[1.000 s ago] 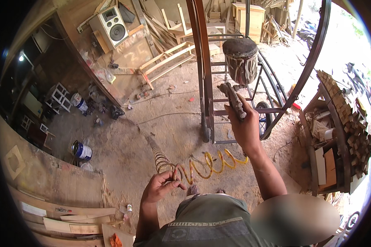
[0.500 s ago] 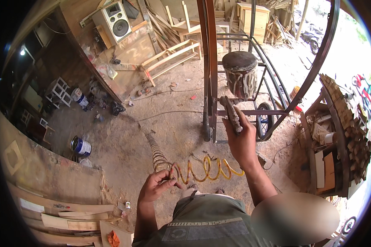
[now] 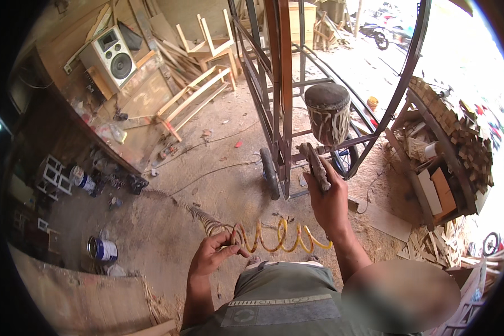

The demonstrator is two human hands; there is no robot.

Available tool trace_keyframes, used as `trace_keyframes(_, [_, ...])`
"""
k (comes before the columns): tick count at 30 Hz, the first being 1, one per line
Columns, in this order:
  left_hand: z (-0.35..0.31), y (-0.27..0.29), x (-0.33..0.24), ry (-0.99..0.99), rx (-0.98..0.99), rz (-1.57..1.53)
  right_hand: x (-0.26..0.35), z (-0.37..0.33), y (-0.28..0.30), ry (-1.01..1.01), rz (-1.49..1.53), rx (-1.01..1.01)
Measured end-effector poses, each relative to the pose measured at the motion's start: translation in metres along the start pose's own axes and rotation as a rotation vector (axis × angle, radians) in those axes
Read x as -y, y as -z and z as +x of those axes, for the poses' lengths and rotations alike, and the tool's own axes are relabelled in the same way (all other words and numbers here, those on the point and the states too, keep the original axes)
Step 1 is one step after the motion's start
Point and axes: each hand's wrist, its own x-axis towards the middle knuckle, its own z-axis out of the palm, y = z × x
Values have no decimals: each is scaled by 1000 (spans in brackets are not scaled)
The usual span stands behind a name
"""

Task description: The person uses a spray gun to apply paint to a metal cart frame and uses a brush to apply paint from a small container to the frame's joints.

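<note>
My right hand (image 3: pixel 329 203) grips the handle of a grimy paint spray gun (image 3: pixel 315 163), whose dark paint-streaked cup (image 3: pixel 328 114) stands above my fist. It is held up close to a tall metal frame on wheels (image 3: pixel 280 106). My left hand (image 3: pixel 213 255) is closed on a coiled yellow air hose (image 3: pixel 280 239). The hose stretches from my left hand toward the right forearm, and a grey dusty part of it trails away left over the dirt floor.
A small paint can (image 3: pixel 102 250) stands on the floor at lower left. A loudspeaker (image 3: pixel 111 56), planks and wooden frames (image 3: pixel 193 92) lie at the back. A rack of wood offcuts (image 3: pixel 448 145) is on the right. Cans and clutter (image 3: pixel 84 180) sit at the left wall.
The view has tilted and closed in on the frame. My right hand has kept the spray gun raised near the frame. My left hand has kept hold of the hose.
</note>
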Motion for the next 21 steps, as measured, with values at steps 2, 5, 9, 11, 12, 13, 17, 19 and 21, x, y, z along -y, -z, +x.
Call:
trace_keyframes(2, [4,30,-2,6,41,32,9,-7,-17,-58,-9,-33])
trace_keyframes(5, [9,67,-11,-7,99,23,27,-5,-43,2,-38,-155])
trace_keyframes(9, [11,108,-18,-25,160,-7,63,3,-71,-44,-13,-259])
trace_keyframes(11, [15,123,-21,-12,171,10,70,7,-84,2,-55,-329])
trace_keyframes(12, [17,130,-22,-6,174,19,69,6,-89,20,-81,-341])
trace_keyframes(13, [17,137,-24,-10,184,43,68,7,-93,41,-100,-348])
trace_keyframes(17, [18,152,-27,-2,201,44,64,-6,-109,27,-179,-338])
trace_keyframes(19, [18,158,-24,-4,217,54,54,-17,-118,-22,-154,-300])
trace_keyframes(21, [19,165,-16,-24,248,119,53,-28,-128,-75,-178,-282])
